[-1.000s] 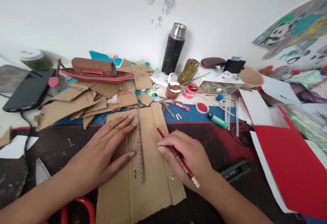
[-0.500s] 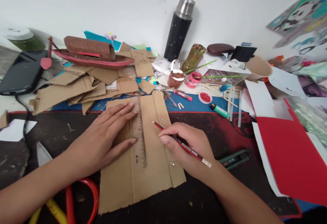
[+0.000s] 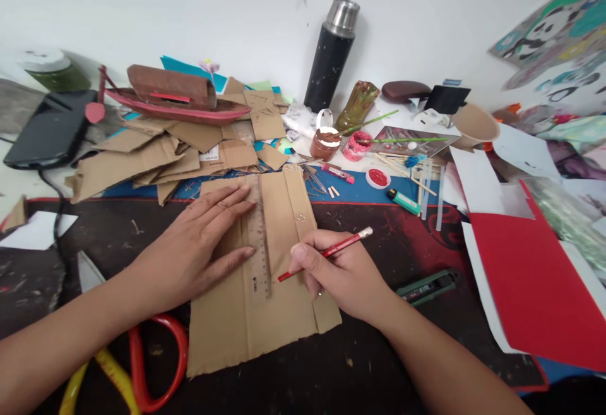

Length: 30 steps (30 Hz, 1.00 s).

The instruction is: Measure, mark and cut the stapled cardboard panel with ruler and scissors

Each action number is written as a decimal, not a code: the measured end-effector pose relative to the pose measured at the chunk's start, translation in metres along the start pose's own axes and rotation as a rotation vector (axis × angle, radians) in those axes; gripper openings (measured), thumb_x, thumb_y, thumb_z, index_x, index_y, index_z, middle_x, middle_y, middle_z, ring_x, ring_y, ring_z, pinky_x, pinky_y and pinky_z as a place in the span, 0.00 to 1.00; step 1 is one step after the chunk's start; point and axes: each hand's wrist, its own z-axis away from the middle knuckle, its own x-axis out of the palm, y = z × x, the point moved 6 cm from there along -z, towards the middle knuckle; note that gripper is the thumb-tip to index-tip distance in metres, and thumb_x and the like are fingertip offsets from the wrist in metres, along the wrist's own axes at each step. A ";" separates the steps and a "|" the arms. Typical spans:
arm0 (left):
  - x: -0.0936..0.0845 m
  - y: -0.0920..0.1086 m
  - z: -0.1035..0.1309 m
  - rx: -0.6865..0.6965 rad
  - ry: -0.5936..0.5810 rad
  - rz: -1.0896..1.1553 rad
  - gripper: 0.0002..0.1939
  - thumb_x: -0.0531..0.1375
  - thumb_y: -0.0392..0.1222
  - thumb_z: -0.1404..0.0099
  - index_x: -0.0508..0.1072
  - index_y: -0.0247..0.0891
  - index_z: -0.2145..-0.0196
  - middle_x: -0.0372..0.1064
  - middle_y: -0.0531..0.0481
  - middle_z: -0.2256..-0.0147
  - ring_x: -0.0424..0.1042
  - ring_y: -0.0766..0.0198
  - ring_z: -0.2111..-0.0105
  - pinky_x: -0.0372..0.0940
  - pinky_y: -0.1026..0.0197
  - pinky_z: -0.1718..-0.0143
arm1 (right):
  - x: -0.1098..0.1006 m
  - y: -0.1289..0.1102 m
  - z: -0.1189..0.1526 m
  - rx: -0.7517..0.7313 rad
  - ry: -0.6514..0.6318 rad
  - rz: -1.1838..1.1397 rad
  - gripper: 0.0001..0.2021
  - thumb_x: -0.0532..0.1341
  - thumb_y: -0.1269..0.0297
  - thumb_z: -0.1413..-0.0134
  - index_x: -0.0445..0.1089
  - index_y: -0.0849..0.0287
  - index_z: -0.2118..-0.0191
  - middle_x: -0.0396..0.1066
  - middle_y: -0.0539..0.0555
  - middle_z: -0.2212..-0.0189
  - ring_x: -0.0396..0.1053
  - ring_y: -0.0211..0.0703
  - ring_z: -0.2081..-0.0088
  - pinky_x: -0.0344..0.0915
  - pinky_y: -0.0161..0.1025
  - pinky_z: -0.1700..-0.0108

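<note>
A brown cardboard sheet [image 3: 284,323] lies on the dark mat, with a clear ruler [image 3: 258,244] lengthwise on it. My left hand [image 3: 194,247] rests flat on the cardboard, fingers spread, its fingertips at the ruler's left edge. My right hand [image 3: 334,270] is closed around a red pencil [image 3: 348,244], over the right part of the sheet. The pencil's lower end is just right of the ruler's bottom end; its eraser end points up and to the right. Whether the tip touches the cardboard, I cannot tell.
Scissors [image 3: 182,355] lie at lower left, and a green cutter [image 3: 428,287] is right of my right hand. Behind are cardboard scraps [image 3: 123,165], a model boat [image 3: 175,102], paint jars [image 3: 326,144] and a black flask [image 3: 330,55]. Red paper [image 3: 544,288] lies at right.
My right hand has moved slightly down, and the pencil has swung round so its eraser end points up right and its lower end is nearer the ruler's bottom. My left hand stays on the cardboard.
</note>
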 end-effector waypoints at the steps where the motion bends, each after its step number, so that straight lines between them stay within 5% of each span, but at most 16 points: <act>1: 0.000 0.000 0.000 0.000 0.003 0.001 0.36 0.59 0.59 0.20 0.59 0.46 0.22 0.58 0.39 0.21 0.56 0.40 0.21 0.58 0.33 0.24 | 0.001 0.000 0.000 0.004 -0.009 0.004 0.22 0.65 0.43 0.27 0.77 0.57 0.65 0.69 0.44 0.82 0.65 0.35 0.80 0.60 0.34 0.74; 15: 0.001 0.001 -0.001 0.021 -0.003 -0.015 0.36 0.58 0.57 0.19 0.57 0.45 0.21 0.57 0.37 0.21 0.55 0.40 0.21 0.56 0.33 0.24 | 0.001 -0.003 0.001 0.012 -0.017 0.109 0.21 0.64 0.46 0.25 0.76 0.57 0.66 0.69 0.45 0.81 0.66 0.36 0.79 0.61 0.34 0.72; 30: -0.001 0.000 -0.003 -0.017 -0.016 0.006 0.36 0.58 0.59 0.21 0.59 0.49 0.22 0.60 0.39 0.22 0.58 0.37 0.23 0.58 0.29 0.25 | 0.003 -0.009 0.001 0.019 -0.113 0.152 0.28 0.64 0.37 0.27 0.80 0.58 0.66 0.69 0.45 0.81 0.67 0.37 0.77 0.62 0.35 0.71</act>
